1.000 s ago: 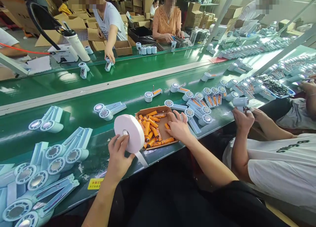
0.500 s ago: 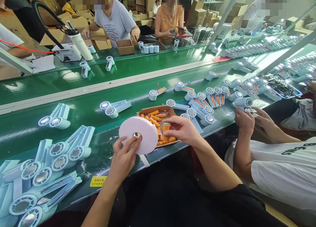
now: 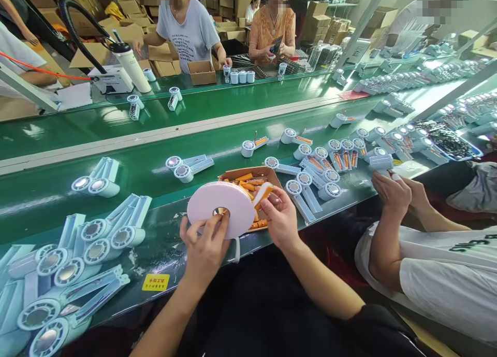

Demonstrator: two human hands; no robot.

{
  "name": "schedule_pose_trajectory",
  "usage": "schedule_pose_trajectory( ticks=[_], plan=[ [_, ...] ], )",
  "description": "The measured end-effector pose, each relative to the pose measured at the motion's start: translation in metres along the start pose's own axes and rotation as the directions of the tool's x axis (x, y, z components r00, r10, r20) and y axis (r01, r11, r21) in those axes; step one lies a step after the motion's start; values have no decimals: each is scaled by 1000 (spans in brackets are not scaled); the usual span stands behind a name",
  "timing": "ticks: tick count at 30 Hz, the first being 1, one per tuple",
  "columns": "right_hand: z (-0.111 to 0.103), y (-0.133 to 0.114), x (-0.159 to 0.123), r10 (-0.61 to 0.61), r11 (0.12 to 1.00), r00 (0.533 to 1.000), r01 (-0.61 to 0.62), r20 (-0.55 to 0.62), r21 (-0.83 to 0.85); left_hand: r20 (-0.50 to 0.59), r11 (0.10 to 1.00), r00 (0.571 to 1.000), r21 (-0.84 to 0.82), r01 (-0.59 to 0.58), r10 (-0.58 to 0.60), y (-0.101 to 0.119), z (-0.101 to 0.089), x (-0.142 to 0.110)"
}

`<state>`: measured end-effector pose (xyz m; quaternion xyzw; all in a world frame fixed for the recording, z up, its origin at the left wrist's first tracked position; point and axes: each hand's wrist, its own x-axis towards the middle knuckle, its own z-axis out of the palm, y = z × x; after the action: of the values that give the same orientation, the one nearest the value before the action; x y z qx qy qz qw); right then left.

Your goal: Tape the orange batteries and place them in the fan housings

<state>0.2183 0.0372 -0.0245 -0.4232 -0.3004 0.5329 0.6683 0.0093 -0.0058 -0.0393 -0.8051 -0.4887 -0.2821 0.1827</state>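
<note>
My left hand [image 3: 205, 238] grips a wide white roll of tape [image 3: 205, 206], its fingers at the core hole. A loose strip of tape [image 3: 237, 251] hangs below the roll. My right hand [image 3: 279, 214] is closed on an orange battery [image 3: 265, 192] at the roll's right edge, with a piece of white tape along the battery's side. Behind the roll sits a shallow cardboard box [image 3: 272, 174] of several loose orange batteries [image 3: 245, 178], partly hidden by the roll and my right hand.
Pale blue fan housings [image 3: 95, 251] lie in clusters to the left, and more [image 3: 330, 183] to the right, some with batteries in their handles. A green conveyor belt [image 3: 135, 183] runs behind. At right, a co-worker's hands [image 3: 392, 188] hold a housing. A yellow label [image 3: 156, 282] marks the table edge.
My right hand has lifted a battery out of the box and brought it against the tape at the roll's edge. The roll has turned its flat face towards me.
</note>
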Motion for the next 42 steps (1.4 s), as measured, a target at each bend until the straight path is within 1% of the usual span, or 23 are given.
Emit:
schedule_pose_trajectory(
  ticks=[1, 3, 5, 7, 10, 12, 14, 15, 16, 18, 19, 20, 22, 23, 24, 25, 27, 30, 33, 35, 37, 39, 42],
  plan=[
    [6, 6, -6, -25, 994, 996, 33, -84, 100, -7, 1000, 1000, 7, 16, -16, 8, 4, -2],
    [16, 13, -16, -34, 974, 983, 72, -178, 215, -10, 999, 999, 14, 37, -37, 21, 13, -6],
    [21, 17, -21, -37, 968, 978, 86, -207, 235, -7, 998, 998, 13, 61, -60, 30, 21, -10],
    [18, 16, -18, -37, 972, 979, 82, -202, 219, 3, 996, 996, 0, 87, -87, 36, 25, -13],
    [-4, -1, 9, -22, 985, 988, 48, -151, 167, 81, 993, 992, -59, 103, -98, 39, 21, -17],
    [-25, -22, 42, -95, 981, 979, 122, -180, 147, 170, 988, 981, -99, 115, -97, 36, 14, -13],
    [-42, -45, 74, -288, 923, 900, 352, -327, 156, 302, 982, 950, -143, 126, -77, 25, 9, 3],
    [-47, -53, 86, -342, 894, 868, 419, -359, 161, 378, 975, 925, -189, 120, -41, 15, 9, 15],
    [-50, -59, 93, -368, 877, 856, 449, -364, 169, 450, 962, 893, -250, 114, 11, 3, 12, 30],
    [-51, -61, 94, -360, 888, 885, 422, -296, 182, 543, 919, 832, -377, 116, 117, -28, 24, 64],
    [-49, -58, 89, -341, 905, 907, 388, -248, 177, 569, 913, 816, -380, 145, 107, -45, 33, 81],
    [-48, -53, 82, -324, 919, 923, 359, -208, 160, 587, 928, 809, -320, 192, 35, -63, 43, 97],
    [-50, -42, 67, -296, 942, 942, 315, -159, 113, 588, 954, 786, -76, 289, -192, -94, 64, 120],
    [-54, -38, 61, -285, 950, 947, 300, -151, 91, 579, 949, 770, 27, 313, -270, -107, 74, 127],
    [-59, -35, 56, -272, 956, 951, 285, -146, 72, 577, 945, 757, 95, 313, -308, -117, 83, 130],
    [-66, -33, 53, -265, 960, 953, 275, -145, 56, 587, 948, 749, 121, 294, -307, -123, 90, 131],
    [-83, -34, 50, -268, 961, 950, 275, -160, 26, 610, 964, 748, 123, 236, -261, -128, 98, 130],
    [-104, -41, 52, -301, 953, 936, 300, -182, -35, 633, 988, 758, 92, 127, -157, -123, 104, 134],
    [-106, -49, 71, -339, 938, 933, 326, -120, -117, 643, 1000, 766, 15, 13, -20, -114, 120, 164],
    [-93, -53, 96, -363, 919, 931, 352, -33, -179, 655, 998, 753, -47, -48, 67, -108, 140, 195],
    [-74, -54, 127, -349, 897, 934, 356, 75, -260, 685, 990, 715, -115, -85, 141, -105, 164, 226],
    [-53, -51, 157, -268, 877, 945, 320, 187, -359, 723, 978, 661, -185, -93, 200, -104, 187, 247],
    [-27, -41, 193, -114, 797, 941, 278, 318, -536, 758, 960, 602, -276, -54, 252, -108, 211, 258]
  ],
)
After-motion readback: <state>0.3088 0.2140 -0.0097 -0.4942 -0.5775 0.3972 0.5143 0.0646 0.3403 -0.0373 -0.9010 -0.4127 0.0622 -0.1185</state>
